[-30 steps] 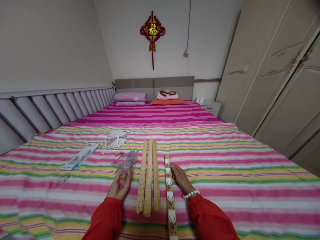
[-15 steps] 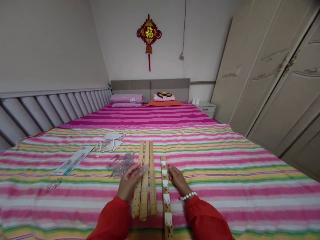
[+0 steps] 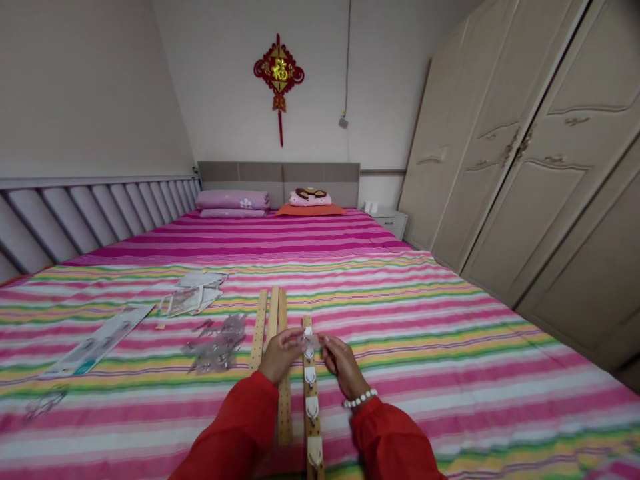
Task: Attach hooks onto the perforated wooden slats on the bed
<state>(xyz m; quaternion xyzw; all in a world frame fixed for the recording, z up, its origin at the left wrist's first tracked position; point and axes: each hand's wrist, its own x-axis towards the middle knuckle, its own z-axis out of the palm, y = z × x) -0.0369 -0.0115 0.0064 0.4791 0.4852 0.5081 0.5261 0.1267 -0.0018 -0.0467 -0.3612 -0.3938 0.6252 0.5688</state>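
Left hand (image 3: 281,350) pinching clear piece (image 3: 309,343) between fingertips over hook strip (image 3: 310,395), towards its far end, contact unclear; right hand (image 3: 344,363) at piece's right edge, fingertips together, can't tell if gripping; bare strips (image 3: 259,327) left of hook strip, partly hidden behind left hand; clear plastic pile (image 3: 220,345) further left, on bedspread (image 3: 425,380)

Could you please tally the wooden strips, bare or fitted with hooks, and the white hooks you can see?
Bare wooden strips: 3
Wooden strip with hooks: 1
White hooks in view: 5
Total: 9
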